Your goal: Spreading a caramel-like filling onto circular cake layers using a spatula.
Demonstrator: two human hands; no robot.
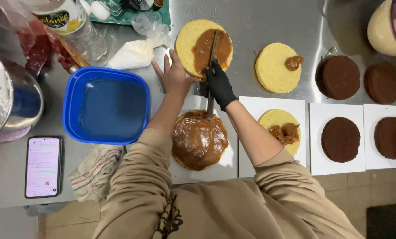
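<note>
Caramel going onto the yellow sponge, spatula in play!

Right hand (219, 84), in a black glove, is clamped on the spatula (212, 57), blade across the caramel on the yellow cake layer (189, 44); left hand (173, 76) lies flat and spread beside that layer, holding nothing. Just below it sits a caramel-covered cake (199, 139). Spreading looks half done; pushing caramel to the bare rim seems the need. Count: four yellow layers, four chocolate layers (340, 139). Left of it, one blue tub (106, 106) on the tabletop (260, 22).
</note>
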